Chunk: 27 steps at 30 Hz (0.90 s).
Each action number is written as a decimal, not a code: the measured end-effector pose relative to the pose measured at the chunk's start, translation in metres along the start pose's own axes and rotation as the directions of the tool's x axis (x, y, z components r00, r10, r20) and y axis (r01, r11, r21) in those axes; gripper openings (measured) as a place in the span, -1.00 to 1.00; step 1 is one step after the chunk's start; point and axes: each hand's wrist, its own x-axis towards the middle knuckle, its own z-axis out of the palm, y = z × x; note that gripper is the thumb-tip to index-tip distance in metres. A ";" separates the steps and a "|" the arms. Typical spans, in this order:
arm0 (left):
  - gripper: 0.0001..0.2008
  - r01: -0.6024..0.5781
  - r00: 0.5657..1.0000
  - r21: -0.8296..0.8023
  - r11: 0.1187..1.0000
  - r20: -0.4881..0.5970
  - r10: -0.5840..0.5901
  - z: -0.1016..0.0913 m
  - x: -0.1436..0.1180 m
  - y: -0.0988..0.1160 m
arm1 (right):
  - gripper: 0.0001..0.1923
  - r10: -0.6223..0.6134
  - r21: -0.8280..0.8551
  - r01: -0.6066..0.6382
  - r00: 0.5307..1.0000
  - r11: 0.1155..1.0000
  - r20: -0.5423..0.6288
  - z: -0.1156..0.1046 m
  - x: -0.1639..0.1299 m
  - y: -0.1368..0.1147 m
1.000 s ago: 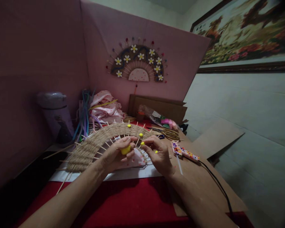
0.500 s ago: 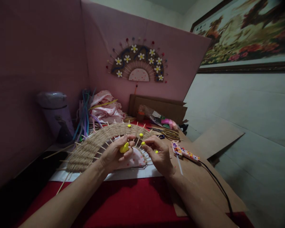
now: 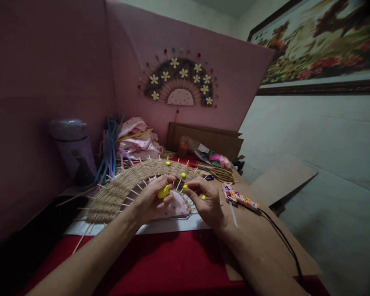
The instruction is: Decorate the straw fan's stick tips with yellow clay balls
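Note:
A lump of soft yellow clay (image 3: 163, 192) sits in the curled fingers of my left hand (image 3: 146, 198). Between thumb and fingertips, my right hand (image 3: 209, 202) pinches a small yellow clay ball (image 3: 185, 187). Both hands are over the right half of a half-round woven twine fan (image 3: 111, 193) with thin wooden sticks poking out of its edges. One yellow dot (image 3: 168, 163) lies on the top of the weave, a second yellow dot (image 3: 183, 175) lower right, and another yellow piece (image 3: 203, 197) shows beside my right fingers. Dotted pink fabric (image 3: 180, 207) covers the fan's inner half-circle, partly hidden by my left hand.
A flower-patterned glue gun (image 3: 240, 197) with a black cord rests on brown board (image 3: 265, 234) at right. Scissors (image 3: 212, 169) and a plastic bag (image 3: 203, 150) lie behind the fan. Pipe cleaners (image 3: 109, 152), bunched fabric (image 3: 138, 137) and a purple tumbler (image 3: 74, 152) stand left. A finished flowered fan (image 3: 179, 78) hangs behind.
The yellow lump in my left hand has shifted slightly to the right with the fingers. My right hand keeps its pinch on the small ball, nearly still.

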 end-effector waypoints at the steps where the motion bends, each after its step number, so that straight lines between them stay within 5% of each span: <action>1: -0.80 -0.017 1.000 0.020 1.000 -0.003 0.017 0.000 0.000 0.000 | -0.98 -0.001 0.001 0.001 1.000 1.000 0.000 0.000 0.000 0.000; 18: -0.74 -0.018 1.000 -0.073 0.997 0.004 0.019 0.003 -0.001 0.003 | -0.97 -0.023 -0.011 0.023 1.000 1.000 0.006 0.000 -0.001 0.001; 27: -0.71 -0.033 0.999 0.105 0.994 -0.035 0.037 -0.005 0.000 -0.002 | -0.97 -0.049 -0.007 0.049 0.999 0.999 0.010 0.001 0.000 0.001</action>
